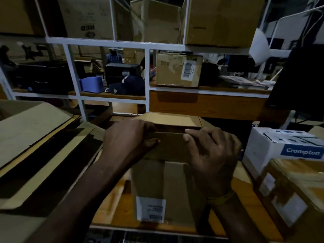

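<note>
The tall cardboard box (164, 190) stands upright just left of the white Crompton box (284, 146), its labelled face toward the person. The left hand (129, 137) and right hand (212, 151) both pinch its near top flap (170, 146), fingers curled over the edge. The board looks stiff yet easily creased and the box likely light, so gripping the flap near both corners should bend it evenly along the fold.
</note>
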`<state>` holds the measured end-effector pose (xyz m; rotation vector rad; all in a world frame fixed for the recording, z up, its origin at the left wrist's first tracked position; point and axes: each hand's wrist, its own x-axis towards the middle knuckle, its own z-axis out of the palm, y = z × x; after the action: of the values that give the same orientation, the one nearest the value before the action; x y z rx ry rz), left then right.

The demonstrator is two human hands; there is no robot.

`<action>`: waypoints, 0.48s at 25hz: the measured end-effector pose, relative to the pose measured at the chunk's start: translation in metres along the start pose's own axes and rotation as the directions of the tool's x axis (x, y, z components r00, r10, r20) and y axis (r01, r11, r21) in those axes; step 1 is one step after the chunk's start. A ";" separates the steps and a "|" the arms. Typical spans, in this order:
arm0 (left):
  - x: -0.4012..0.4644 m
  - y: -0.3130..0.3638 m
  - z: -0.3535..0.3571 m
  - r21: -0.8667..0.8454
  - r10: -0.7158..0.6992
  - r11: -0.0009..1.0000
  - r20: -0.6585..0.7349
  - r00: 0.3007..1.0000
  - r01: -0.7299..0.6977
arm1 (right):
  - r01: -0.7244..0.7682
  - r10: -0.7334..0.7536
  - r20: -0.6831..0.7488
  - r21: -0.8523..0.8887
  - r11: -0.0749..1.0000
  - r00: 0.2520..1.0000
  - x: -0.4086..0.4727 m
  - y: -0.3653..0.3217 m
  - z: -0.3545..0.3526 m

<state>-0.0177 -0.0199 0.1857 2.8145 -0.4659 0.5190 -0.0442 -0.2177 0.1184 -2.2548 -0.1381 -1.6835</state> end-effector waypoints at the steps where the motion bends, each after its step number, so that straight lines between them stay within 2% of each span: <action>1: -0.008 0.000 -0.002 0.012 -0.001 1.000 0.062 0.998 0.001 | -0.016 0.016 0.012 0.022 1.000 1.000 -0.001 -0.004 -0.009; 4: -0.029 0.002 -0.007 0.035 0.021 0.999 0.269 0.963 -0.031 | -0.067 0.062 0.138 0.035 0.997 0.988 -0.007 -0.017 -0.034; 6: -0.036 0.003 -0.008 0.049 0.032 0.997 0.429 0.903 -0.059 | -0.120 0.115 0.291 -0.003 0.993 0.950 -0.009 -0.026 -0.050; 7: -0.038 0.002 -0.007 0.037 0.037 0.997 0.508 0.861 -0.065 | -0.168 0.171 0.410 -0.043 0.985 0.896 -0.008 -0.030 -0.057; 9: -0.039 0.001 -0.003 -0.038 0.057 0.998 0.625 0.778 -0.043 | -0.269 0.291 0.639 -0.134 0.954 0.712 -0.006 -0.034 -0.068; 11: -0.039 -0.003 0.000 -0.117 0.113 0.992 0.700 0.705 -0.043 | -0.311 0.339 0.766 -0.191 0.931 0.546 -0.006 -0.033 -0.068; 12: -0.037 -0.005 0.002 -0.136 0.139 0.989 0.732 0.667 -0.057 | -0.310 0.349 0.798 -0.215 0.926 0.491 -0.008 -0.032 -0.064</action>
<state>-0.0487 -0.0062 0.1691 2.7895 -0.7606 -0.6851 -0.1135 -0.2065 0.1333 -2.6923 0.1280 -0.3062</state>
